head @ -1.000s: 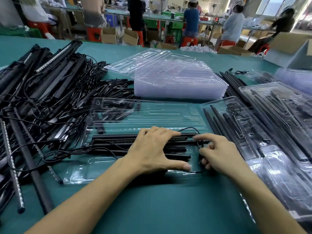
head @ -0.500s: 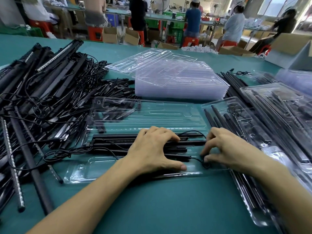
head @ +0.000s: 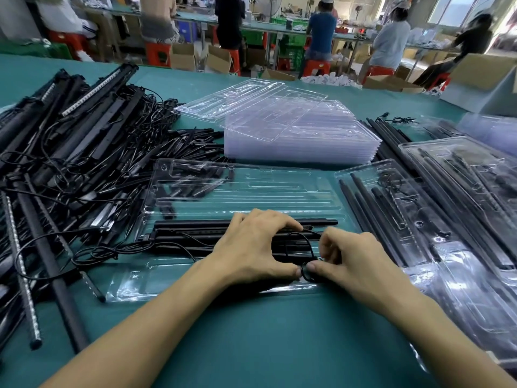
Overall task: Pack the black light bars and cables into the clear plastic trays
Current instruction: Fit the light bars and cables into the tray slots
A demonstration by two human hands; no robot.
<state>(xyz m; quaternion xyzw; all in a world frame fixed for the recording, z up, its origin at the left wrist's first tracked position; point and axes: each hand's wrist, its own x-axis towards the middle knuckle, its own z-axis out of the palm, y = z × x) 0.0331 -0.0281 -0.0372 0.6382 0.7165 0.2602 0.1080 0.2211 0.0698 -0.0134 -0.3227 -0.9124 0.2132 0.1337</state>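
Green counter (head: 265, 331), seen from beside the worker. Left of the hands lies a heap of loose light bars and cables (head: 70, 169). Beyond them is a stack of empty trays (head: 302, 141), and to their right are filled trays (head: 447, 219). Directly under the hands lies the open tray (head: 156, 278), its near half holding several light bars (head: 190, 233) side by side. The left hand (head: 251, 247) spans these bars, its arched fingers pressing them down without closing round them. The right hand (head: 355, 259), fingers curled, pinches a small coil of cable (head: 306, 271) at the left thumb tip. Step in hand, apparently: stowing the cable. The next move likely calls for seating the coil in a recess while the bars are kept flat.
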